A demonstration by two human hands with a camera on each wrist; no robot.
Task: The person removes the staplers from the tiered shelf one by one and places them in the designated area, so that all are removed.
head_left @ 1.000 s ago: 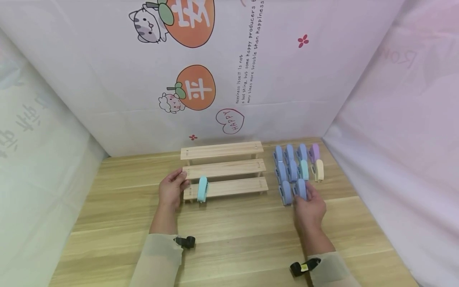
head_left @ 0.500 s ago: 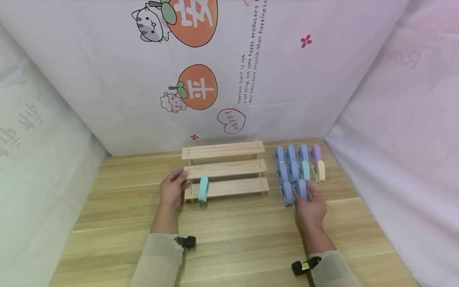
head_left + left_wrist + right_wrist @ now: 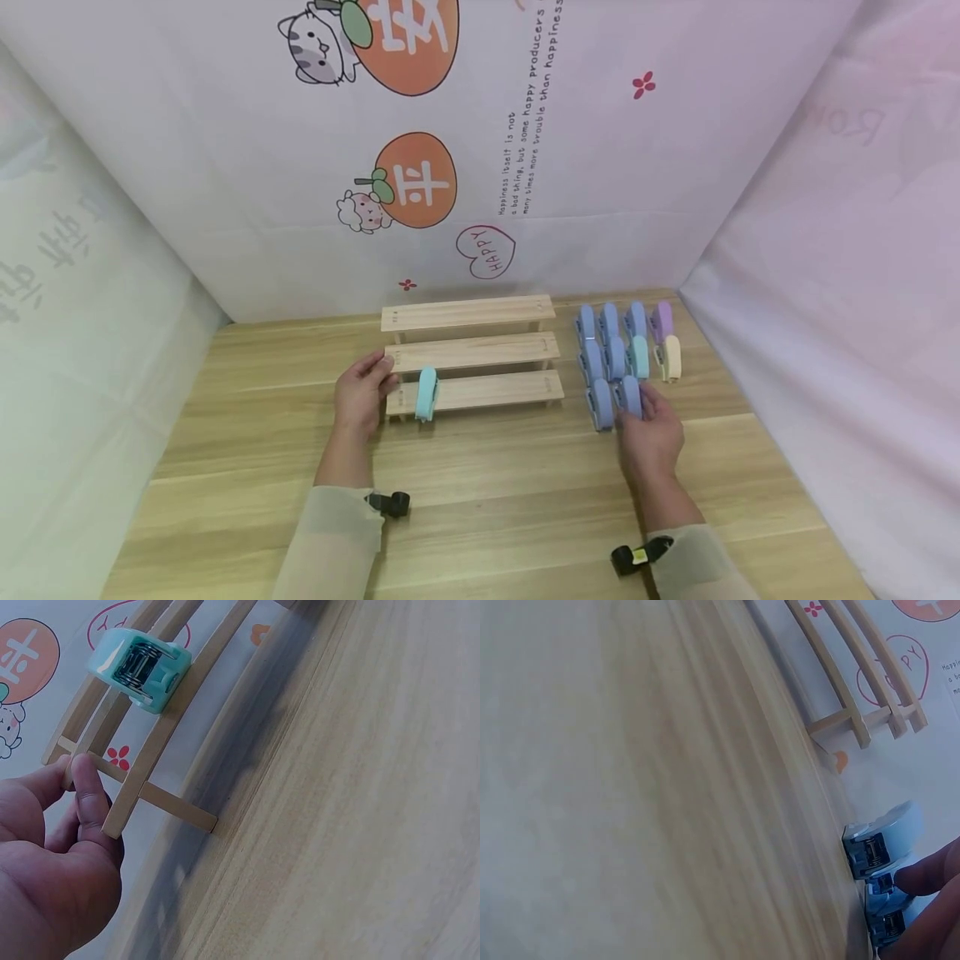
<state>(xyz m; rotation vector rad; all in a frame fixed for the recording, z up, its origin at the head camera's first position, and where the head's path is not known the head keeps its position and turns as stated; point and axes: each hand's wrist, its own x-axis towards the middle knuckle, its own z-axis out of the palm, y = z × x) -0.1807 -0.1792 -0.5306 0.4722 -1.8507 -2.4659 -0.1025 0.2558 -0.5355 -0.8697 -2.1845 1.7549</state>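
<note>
My left hand (image 3: 362, 395) pinches the left end of the middle plank on a stepped wooden rack (image 3: 472, 352); thumb and fingers meet around it in the left wrist view. A teal plastic spring clip (image 3: 426, 393) sits across the lowest plank, near its left end, its metal coil (image 3: 141, 666) showing in the left wrist view. To the rack's right, my right hand (image 3: 651, 433) holds a blue spring clip (image 3: 628, 397) in the front row, thumb on its near left side. Another blue clip (image 3: 600, 405) stands just left of it. The right fingers are partly hidden.
Behind the held clip, more clips stand in rows: several blue, one teal (image 3: 637, 357), one purple (image 3: 661, 322) and one cream (image 3: 671, 358). A wooden table (image 3: 480, 517) carries everything. Printed white cloth (image 3: 585, 167) rises behind, with cloth walls on both sides.
Both hands keep their places on the rack and the blue clip. The head view has shifted very slightly; nothing else visibly moves.
</note>
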